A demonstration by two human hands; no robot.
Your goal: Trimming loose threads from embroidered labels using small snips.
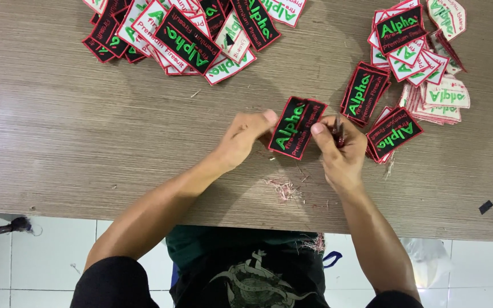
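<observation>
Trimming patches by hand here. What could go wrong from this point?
1. The right hand works a small red-handled cutter right at the edge of the black patch, close to its own thumb and across from the left hand: a slip might nick a finger or the red border.
2. Thread scraps lie near the table edge and may fall.
3. The pile on the right sits close by; trimmed and untrimmed patches could mix.

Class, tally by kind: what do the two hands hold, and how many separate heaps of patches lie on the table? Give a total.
Held patch, gripped by left hand and right hand: 1
Red-handled cutting tool, in the right hand: 1
Patch heaps on the table: 2, upper-left heap and right heap
Total: 4
</observation>
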